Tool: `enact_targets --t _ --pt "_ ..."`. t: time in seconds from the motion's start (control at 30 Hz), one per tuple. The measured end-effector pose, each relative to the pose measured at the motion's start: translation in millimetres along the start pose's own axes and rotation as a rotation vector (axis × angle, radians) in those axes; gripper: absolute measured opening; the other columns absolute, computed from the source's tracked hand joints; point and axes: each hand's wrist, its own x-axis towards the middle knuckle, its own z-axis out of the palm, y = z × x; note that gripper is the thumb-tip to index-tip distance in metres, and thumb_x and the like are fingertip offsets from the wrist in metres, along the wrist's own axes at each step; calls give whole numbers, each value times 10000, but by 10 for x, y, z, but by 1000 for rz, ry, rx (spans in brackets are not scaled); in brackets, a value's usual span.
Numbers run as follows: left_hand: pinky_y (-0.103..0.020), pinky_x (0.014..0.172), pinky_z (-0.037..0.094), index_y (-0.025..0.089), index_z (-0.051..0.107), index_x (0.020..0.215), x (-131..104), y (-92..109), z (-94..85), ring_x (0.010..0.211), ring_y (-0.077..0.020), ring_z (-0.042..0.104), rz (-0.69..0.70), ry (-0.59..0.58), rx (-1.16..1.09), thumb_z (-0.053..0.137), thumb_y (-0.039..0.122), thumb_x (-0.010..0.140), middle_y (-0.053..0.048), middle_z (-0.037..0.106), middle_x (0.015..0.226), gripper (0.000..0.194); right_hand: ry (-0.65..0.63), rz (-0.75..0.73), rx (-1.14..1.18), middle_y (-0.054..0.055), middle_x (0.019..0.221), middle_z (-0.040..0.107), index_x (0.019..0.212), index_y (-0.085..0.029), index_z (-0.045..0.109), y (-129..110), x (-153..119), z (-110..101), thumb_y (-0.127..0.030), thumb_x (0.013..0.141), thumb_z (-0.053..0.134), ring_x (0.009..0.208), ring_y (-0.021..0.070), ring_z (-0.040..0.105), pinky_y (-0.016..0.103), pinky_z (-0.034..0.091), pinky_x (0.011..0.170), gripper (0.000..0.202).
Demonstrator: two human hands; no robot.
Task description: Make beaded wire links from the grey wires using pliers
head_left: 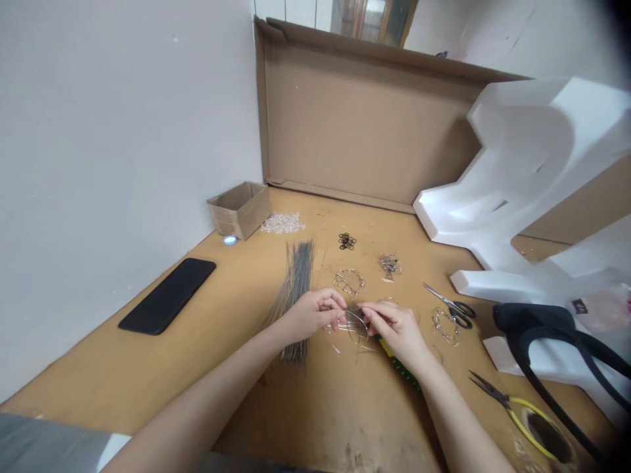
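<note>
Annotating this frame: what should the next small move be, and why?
Probably bend the thin wire slightly rounder: it arcs between the left hand and right hand, which seem well placed to shape it, and a wire ring lies just beyond them.

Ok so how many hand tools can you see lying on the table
3: scissors beyond the right hand to the right, a yellow-handled tool at the picture's lower right, and a yellow-and-green handle partly covered by that hand. Others may be hidden.
</note>
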Motion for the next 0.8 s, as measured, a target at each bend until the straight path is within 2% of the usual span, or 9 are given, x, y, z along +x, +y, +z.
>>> enact_targets --t 0.13,0.3,0.47,0.57,0.67,0.8 --pt "-194 504 401 154 507 843 -2 5 -9 564 -91 559 -11 -30 13 550 289 740 -31 644 750 176 11 -100 -110 34 645 639 897 -211 676 -32 6 -30 -325 856 445 558 133 571 256 449 594 262" --pt "-187 491 389 155 510 890 -1 18 -7 550 -90 561 -30 -31 19 552 293 744 -28 646 737 205 -8 -115 -32 46 720 624 891 -207 663 -9 3 -27 -305 848 465 629 142 575 264 463 614 226" --pt "-185 481 382 138 537 795 1 -2 26 534 -89 558 -4 -27 3 554 321 746 -33 640 695 191 38 -135 -24 58 825 579 887 -225 676 18 20 -4 -314 819 503 735 158 561 266 462 609 206" --pt "-191 492 392 138 526 766 7 -28 62 525 -85 550 0 16 -29 569 314 732 -26 634 676 184 93 -91 -28 48 767 569 873 -221 682 40 36 29 -315 798 535 672 145 551 258 453 579 190" --pt "-200 498 403 138 518 754 23 -66 111 518 -86 544 -14 58 -60 576 313 722 -26 628 666 187 129 -5 16 50 728 615 824 -209 682 65 41 91 -319 777 562 680 159 571 283 467 629 170" --pt "-206 495 413 138 513 736 47 -142 192 499 -84 533 -36 88 -84 576 311 717 -26 625 649 185 166 193 277 70 833 670 841 -195 659 66 41 189 -357 726 610 775 193 621 353 488 743 205"
